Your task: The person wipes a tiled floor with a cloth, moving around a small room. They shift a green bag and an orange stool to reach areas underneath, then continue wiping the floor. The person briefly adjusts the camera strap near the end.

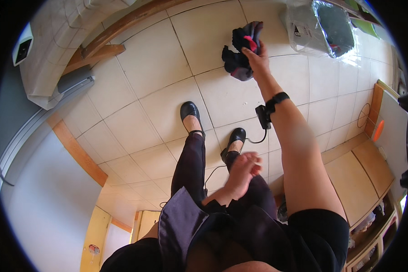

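My right hand reaches out over the tiled floor, gripping a crumpled bundle of dark cloth. The cloth is black and greyish purple with a bright pink patch; folds hide what kind of item it is. A black strap with a small box is on my right forearm, and a cable hangs from it. Close to my body, my left hand is blurred, its fingers loosely bent, and nothing shows in it. Below it are my legs in dark trousers, with black shoes on the floor.
A bin lined with clear plastic stands at the upper right, with something red inside. A wooden cabinet with open shelves is at the right. Wooden bars and a covered object are at the upper left, near a white wall.
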Demonstrator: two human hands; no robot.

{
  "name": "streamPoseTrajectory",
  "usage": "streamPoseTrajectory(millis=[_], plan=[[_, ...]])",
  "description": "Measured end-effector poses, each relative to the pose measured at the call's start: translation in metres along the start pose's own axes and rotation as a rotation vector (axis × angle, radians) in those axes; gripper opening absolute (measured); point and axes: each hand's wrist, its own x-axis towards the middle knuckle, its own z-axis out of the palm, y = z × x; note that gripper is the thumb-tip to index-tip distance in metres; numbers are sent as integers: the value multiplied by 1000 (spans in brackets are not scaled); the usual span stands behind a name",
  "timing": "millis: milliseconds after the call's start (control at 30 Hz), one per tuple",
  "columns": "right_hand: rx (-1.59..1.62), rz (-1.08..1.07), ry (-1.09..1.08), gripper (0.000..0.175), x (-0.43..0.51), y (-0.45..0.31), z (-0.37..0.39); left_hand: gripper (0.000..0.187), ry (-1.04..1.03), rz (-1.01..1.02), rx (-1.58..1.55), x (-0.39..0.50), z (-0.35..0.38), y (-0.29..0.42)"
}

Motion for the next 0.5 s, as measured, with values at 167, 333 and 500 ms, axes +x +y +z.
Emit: streamPoseTrajectory(millis=[167, 333, 500], plan=[[-987, 66, -30, 87, -9, 34, 3, 18, 152, 568, 127, -49, -73, 111], [-984, -7, 40, 93, -23, 48, 11, 47, 900, 1206, 991, -142, -138, 243], [-1056, 1, 40, 89, -31, 66, 54, 65, 923, 1870, 1745, -171, -103, 371]])
